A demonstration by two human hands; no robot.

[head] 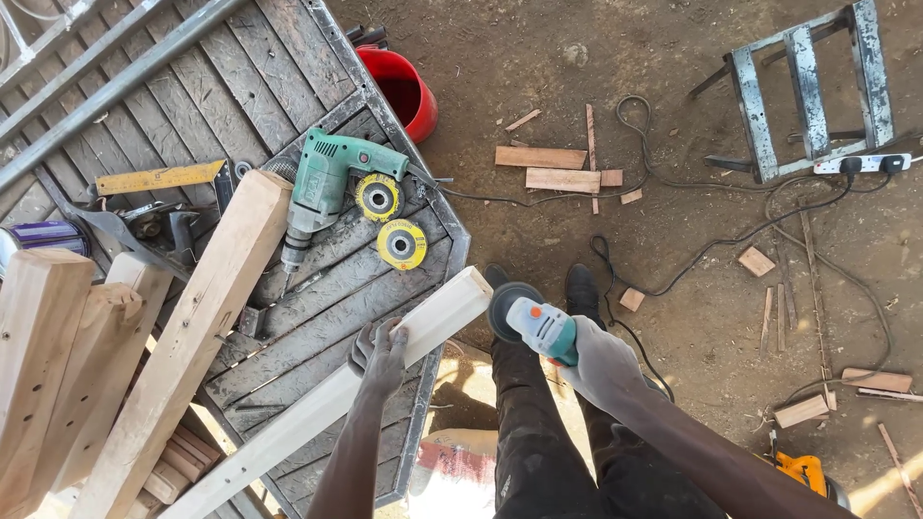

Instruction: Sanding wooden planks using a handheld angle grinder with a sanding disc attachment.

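**Grinder at the end of a hand-held batten**

Bare dirt lies around a weathered plank bench (288, 77) with a steel rim. From the head view, the left hand (383, 351) wraps its grip shut over a pale, square-edged batten (385, 370) that juts past the bench's right edge. The right hand (601, 365) is closed on a teal grinder (538, 325), its dark disc just beside the batten's end.

Judged risks: the unclamped batten may kick or twist; the cord (731, 240) trails near the feet. A green drill (322, 192) and yellow discs (389, 221) sit far-left; rough offcuts (543, 157) litter the ground.
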